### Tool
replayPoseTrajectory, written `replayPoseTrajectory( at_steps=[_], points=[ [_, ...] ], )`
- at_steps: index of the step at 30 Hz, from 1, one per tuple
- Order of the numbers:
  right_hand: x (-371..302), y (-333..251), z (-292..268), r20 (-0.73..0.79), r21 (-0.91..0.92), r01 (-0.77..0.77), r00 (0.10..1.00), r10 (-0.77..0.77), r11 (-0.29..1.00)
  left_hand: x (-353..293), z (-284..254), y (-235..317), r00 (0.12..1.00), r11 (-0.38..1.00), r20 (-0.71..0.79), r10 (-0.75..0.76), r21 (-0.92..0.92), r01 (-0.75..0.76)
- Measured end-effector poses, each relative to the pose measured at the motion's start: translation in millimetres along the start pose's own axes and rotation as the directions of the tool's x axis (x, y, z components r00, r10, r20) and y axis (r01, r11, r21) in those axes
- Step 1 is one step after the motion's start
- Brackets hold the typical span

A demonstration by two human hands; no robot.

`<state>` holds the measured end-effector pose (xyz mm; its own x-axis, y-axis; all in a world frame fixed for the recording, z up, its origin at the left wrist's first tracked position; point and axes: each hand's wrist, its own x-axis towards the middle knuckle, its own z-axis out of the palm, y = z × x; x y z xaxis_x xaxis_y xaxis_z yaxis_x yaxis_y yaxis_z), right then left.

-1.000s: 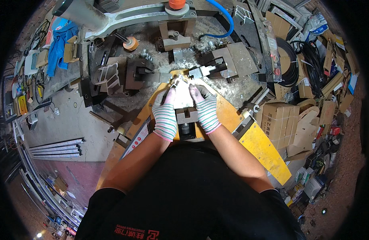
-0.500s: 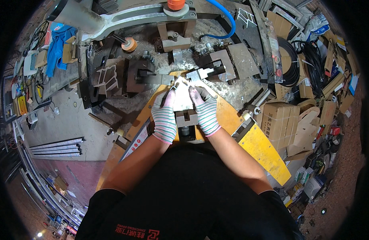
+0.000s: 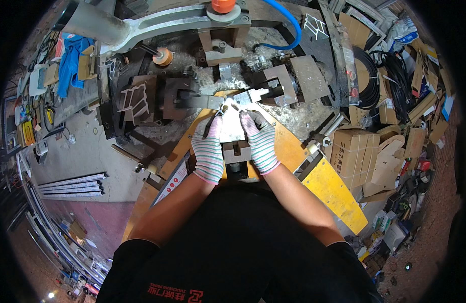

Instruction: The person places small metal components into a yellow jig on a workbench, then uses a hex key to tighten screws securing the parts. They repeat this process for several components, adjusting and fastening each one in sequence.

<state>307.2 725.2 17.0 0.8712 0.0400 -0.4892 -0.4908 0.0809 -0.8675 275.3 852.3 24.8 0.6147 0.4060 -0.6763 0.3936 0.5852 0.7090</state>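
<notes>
Striped white, green and pink gloves cover both my hands. My left hand (image 3: 208, 150) and my right hand (image 3: 262, 147) face each other across a glaring white metal piece (image 3: 232, 127). Their fingers are bent in, gripping its two sides near the far end. Glare hides the piece's exact shape. Beyond the fingertips, a steel jaw (image 3: 200, 102) points in from the left, and a silvery metal bar (image 3: 249, 97) comes from the right. A dark slotted steel block (image 3: 237, 151) sits just below the piece, on the yellow machine bed (image 3: 286, 141).
A grey curved clamp arm (image 3: 167, 22) with an orange knob (image 3: 223, 5) spans the far side, near a blue hose (image 3: 297, 30). Metal profile offcuts (image 3: 134, 103) lie left. A yellow wing plate (image 3: 336, 194) juts right beside a cardboard box (image 3: 355, 156). Long profiles (image 3: 74, 186) lie at left.
The whole view has shifted very slightly. Both hands keep their hold on the metal piece, with no clear movement of it.
</notes>
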Motion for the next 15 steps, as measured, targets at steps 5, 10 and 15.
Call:
replayPoseTrajectory(
  at_steps=[5, 10, 15],
  points=[
    [1.4, 2.1, 0.1, -0.001, 0.03, 0.046, 0.999, -0.046, 0.999, -4.1, 0.0, 2.6, 1.0, 1.0, 0.011, -0.024, -0.017, 0.024],
    [0.3, 0.6, -0.7, 0.004, 0.016, 0.04, 0.999, -0.04, 0.999, -2.8, -1.6, 1.9, 1.0, 0.998, -0.004, -0.013, 0.065, 0.013],
    [0.4, -0.4, 0.2, -0.011, 0.009, 0.029, 1.0, -0.029, 1.0, -1.5, -2.1, 1.3, 1.0, 0.999, 0.024, 0.003, 0.043, -0.004]
  ],
)
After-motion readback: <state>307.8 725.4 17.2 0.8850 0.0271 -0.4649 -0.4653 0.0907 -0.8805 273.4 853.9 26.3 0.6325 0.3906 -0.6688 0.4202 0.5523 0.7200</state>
